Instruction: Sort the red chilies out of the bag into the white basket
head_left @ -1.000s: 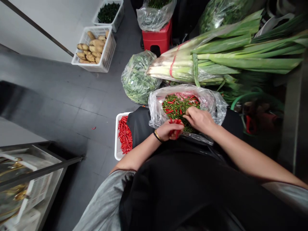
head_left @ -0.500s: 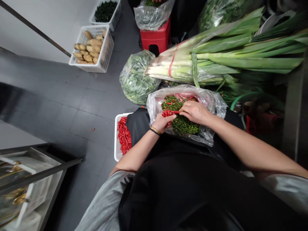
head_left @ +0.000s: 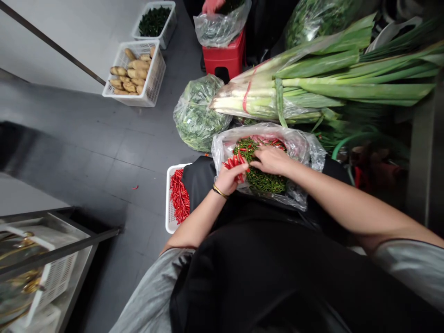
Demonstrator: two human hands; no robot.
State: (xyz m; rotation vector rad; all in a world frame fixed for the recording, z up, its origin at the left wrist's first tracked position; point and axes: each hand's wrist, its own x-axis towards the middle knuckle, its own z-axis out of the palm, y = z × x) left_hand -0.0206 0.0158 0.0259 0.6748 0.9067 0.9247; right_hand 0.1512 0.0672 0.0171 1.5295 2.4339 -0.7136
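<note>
Red chillies [head_left: 233, 162], a small bunch: clasped in the left hand [head_left: 229, 179] over the left side of the bag [head_left: 302, 138], ends fanned out, apparently so the right hand [head_left: 275, 159] is free. Right hand: fingers bent, down at the green stems [head_left: 267, 182] in the bag; whether it pinches anything we cannot tell. Bag: clear, mouth spread wide at the lap, we judge to keep its contents within both hands' reach. Tray [head_left: 169, 221], white, holding more chillies: beside the left leg, partly covered by dark cloth [head_left: 199, 178]. Leeks [head_left: 312, 88], tied: just past the bag, crowding its far side. Greens [head_left: 202, 113], bagged: at the leeks' root end. Stool [head_left: 224, 58], red: beneath a second bag [head_left: 222, 34], where we note another person's hand [head_left: 212, 4]. Crate [head_left: 155, 78], with tubers [head_left: 130, 81]: well apart, across the floor.
</note>
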